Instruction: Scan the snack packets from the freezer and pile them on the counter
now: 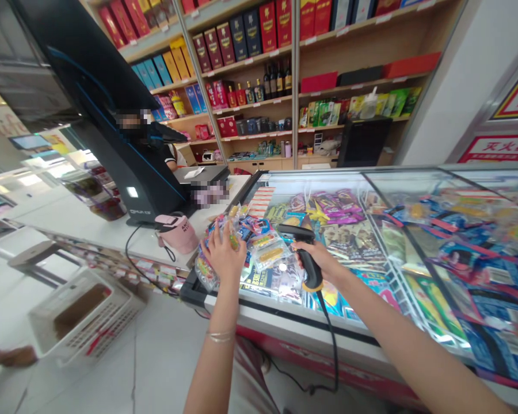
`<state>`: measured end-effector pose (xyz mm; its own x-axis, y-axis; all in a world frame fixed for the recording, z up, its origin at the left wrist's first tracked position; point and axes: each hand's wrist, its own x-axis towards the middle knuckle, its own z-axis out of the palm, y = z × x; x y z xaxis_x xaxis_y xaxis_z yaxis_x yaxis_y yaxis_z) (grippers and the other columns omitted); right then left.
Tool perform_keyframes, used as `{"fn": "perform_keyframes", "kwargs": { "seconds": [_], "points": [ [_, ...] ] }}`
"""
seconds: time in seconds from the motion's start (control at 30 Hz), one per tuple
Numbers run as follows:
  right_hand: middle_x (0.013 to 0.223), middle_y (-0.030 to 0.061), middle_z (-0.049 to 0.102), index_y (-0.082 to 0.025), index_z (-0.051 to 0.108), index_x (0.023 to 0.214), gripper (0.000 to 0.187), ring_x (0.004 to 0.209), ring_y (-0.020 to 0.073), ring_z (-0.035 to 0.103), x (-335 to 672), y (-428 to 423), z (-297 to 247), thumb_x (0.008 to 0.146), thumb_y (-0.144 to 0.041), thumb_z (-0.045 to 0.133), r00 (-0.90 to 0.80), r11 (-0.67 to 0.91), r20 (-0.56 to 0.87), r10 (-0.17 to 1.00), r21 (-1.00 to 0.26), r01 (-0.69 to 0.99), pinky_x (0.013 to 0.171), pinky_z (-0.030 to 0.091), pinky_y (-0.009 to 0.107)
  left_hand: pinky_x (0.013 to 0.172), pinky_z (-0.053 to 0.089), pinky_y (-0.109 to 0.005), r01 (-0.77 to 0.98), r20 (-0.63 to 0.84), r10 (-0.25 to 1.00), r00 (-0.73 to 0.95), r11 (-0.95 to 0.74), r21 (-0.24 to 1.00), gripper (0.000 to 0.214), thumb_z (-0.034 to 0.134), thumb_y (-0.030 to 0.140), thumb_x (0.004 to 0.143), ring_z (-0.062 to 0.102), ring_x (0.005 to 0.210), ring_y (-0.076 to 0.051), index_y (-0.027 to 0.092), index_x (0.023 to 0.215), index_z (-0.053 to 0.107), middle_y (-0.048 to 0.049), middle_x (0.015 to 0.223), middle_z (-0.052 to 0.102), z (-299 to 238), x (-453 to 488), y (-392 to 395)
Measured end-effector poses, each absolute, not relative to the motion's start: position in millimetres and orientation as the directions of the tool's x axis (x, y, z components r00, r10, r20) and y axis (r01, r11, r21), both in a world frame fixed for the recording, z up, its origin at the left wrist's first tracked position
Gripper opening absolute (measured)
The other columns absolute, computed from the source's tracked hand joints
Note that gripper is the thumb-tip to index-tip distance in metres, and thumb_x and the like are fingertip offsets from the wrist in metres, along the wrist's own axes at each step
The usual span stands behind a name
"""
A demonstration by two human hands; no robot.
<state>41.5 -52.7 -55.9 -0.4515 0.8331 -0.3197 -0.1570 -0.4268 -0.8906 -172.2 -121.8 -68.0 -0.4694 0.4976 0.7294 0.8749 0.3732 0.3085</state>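
My right hand (317, 257) is wrapped round the grip of a black and yellow barcode scanner (309, 267), whose head faces left. A cord hangs from its lower end. Fingers spread, my left hand (225, 253) lies on a heap of small packaged snacks (206, 270) at the left end of the freezer's glass top. Just right of that hand are clear packs (270, 253) with long yellow food inside. Whether my left fingers pinch any pack cannot be told.
A pink cup (178, 233) stands on the white counter beside a large black till screen stand (155, 192). Under the glass of the freezer (345, 230) lie many bagged goods. A white basket (80, 322) is on the floor at left. Another person (170, 158) is behind the counter.
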Motion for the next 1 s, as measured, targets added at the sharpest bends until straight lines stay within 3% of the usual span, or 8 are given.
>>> {"fn": "perform_keyframes", "kwargs": {
  "seconds": [0.17, 0.37, 0.63, 1.0],
  "points": [
    [0.047, -0.0003, 0.055, -0.015, 0.055, 0.065, 0.014, 0.036, 0.0103, 0.05, 40.8, -52.4, -57.0, 0.074, -0.019, 0.065, -0.448, -0.415, -0.314, 0.837, -0.898, -0.146, 0.036, 0.042, 0.021, 0.114, 0.015, -0.057, 0.881, 0.715, 0.525, -0.462, 0.365, 0.301, 0.041, 0.055, 0.028, 0.079, 0.046, 0.127, -0.032, 0.025, 0.119, 0.064, -0.0094, 0.142, 0.05, -67.1, -170.1, -122.6],
    [0.046, -0.0005, 0.055, -0.016, 0.054, 0.065, 0.013, 0.036, 0.0105, 0.049, 40.3, -54.7, -53.4, 0.074, -0.018, 0.064, -0.449, -0.411, -0.313, 0.837, -0.901, -0.137, 0.035, 0.042, 0.021, 0.115, 0.014, -0.056, 0.883, 0.74, 0.494, -0.458, 0.35, 0.313, 0.055, 0.053, 0.029, 0.081, 0.048, 0.126, -0.031, 0.024, 0.136, 0.05, -0.011, 0.143, 0.048, -67.4, -169.9, -123.2],
    [0.046, -0.0007, 0.055, -0.016, 0.054, 0.065, 0.015, 0.036, 0.0104, 0.049, 39.8, -56.3, -51.1, 0.071, -0.02, 0.067, -0.453, -0.406, -0.309, 0.836, -0.904, -0.133, 0.036, 0.041, 0.021, 0.113, 0.009, -0.062, 0.889, 0.705, 0.555, -0.442, 0.378, 0.26, 0.048, 0.055, 0.039, 0.081, 0.043, 0.13, -0.034, 0.024, 0.127, 0.059, -0.0126, 0.139, 0.052, -74.0, -171.7, -119.5],
    [0.046, -0.0006, 0.055, -0.017, 0.054, 0.065, 0.016, 0.036, 0.0108, 0.049, 40.0, -55.3, -55.8, 0.07, -0.021, 0.068, -0.465, -0.407, -0.303, 0.832, -0.903, -0.14, 0.036, 0.042, 0.022, 0.115, 0.016, -0.054, 0.899, 0.744, 0.516, -0.423, 0.343, 0.273, 0.045, 0.051, 0.032, 0.084, 0.046, 0.128, -0.029, 0.023, 0.127, 0.058, -0.0099, 0.139, 0.053, -69.8, -171.7, -122.8]
  ]
}}
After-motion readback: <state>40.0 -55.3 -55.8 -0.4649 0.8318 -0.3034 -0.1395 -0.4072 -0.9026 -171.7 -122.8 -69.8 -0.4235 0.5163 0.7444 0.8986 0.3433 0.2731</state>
